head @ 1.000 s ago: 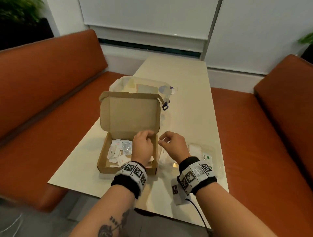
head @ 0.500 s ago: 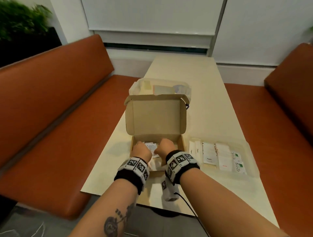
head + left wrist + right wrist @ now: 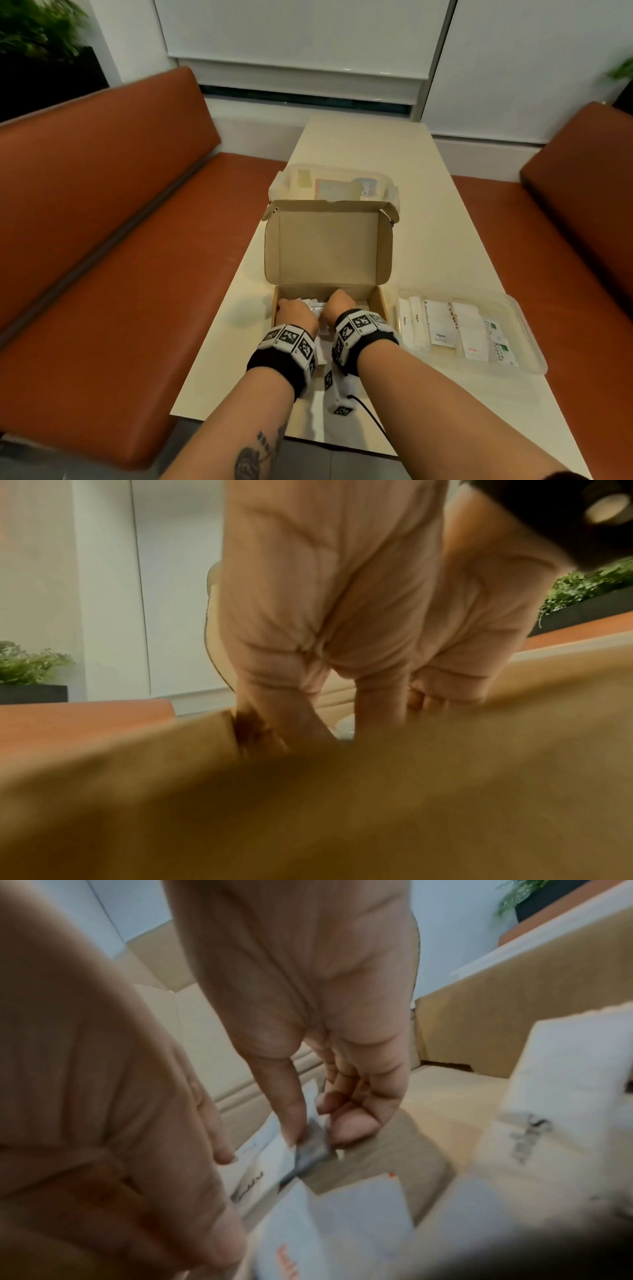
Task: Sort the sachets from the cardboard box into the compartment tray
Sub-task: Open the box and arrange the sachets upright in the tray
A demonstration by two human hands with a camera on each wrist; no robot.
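Note:
The open cardboard box (image 3: 329, 253) stands on the table with its lid upright, and both my hands are inside it. White sachets (image 3: 313, 306) lie on its floor between the hands. In the right wrist view my right hand (image 3: 318, 1137) pinches a small grey sachet (image 3: 313, 1150) between thumb and fingertips, low over loose white sachets (image 3: 363, 1213). My left hand (image 3: 294, 311) reaches down beside it, and its fingers (image 3: 219, 1150) lie fairly straight on the sachets. In the left wrist view the box wall (image 3: 308, 804) hides the left fingertips. The clear compartment tray (image 3: 529, 337) sits right of the box with sachets in rows.
A clear lidded plastic container (image 3: 335, 186) stands behind the box. Orange benches (image 3: 120, 274) flank the narrow cream table (image 3: 370, 154) on both sides. A white marker block with a cable (image 3: 337, 390) hangs under my right wrist near the table's front edge.
My right hand has gone from beside the box into it, next to the left hand, and now pinches a grey sachet. The head view has turned right, bringing the tray into sight.

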